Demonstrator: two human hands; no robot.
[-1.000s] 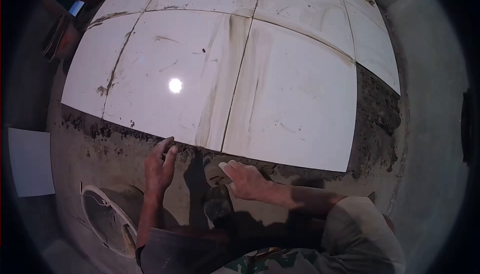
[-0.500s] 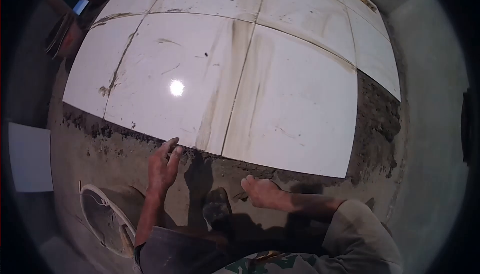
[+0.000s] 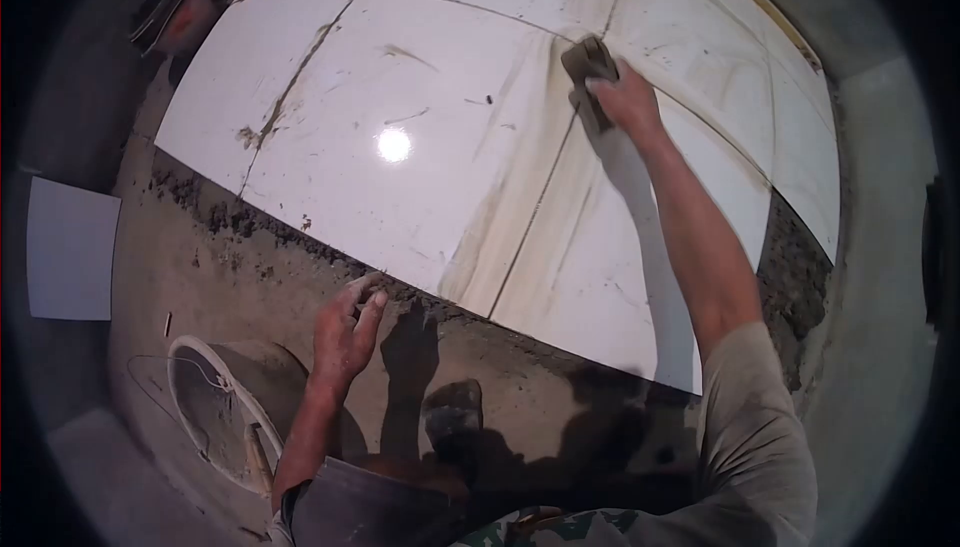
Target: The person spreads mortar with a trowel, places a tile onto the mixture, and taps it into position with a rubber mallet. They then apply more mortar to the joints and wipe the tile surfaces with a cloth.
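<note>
My right hand (image 3: 628, 102) reaches far over the white floor tiles (image 3: 340, 87) and grips a dark brown sponge-like block (image 3: 590, 62). The block rests over the joint between two large tiles, near where it meets a crossing joint. Brownish wet smears run along both sides of this joint. At the front edge of the tiles, my left hand (image 3: 345, 332) is held with its thumb and fingers apart, fingertips right at the edge. Nothing shows in its grasp. Dark crumbly mortar (image 3: 260, 232) lines the edge beside it.
A bucket (image 3: 235, 407) with a wooden-handled tool inside lies tilted at lower left. Farther left is a loose white tile (image 3: 72, 249). A shoe (image 3: 455, 417) stands on the bare floor. Rough mortar (image 3: 795, 282) borders the tiles at right, beside the wall (image 3: 890, 197).
My right hand has swung from the front edge out across the tiles, and the brown block now shows in it. My left hand stays at the edge. The view has shifted.
</note>
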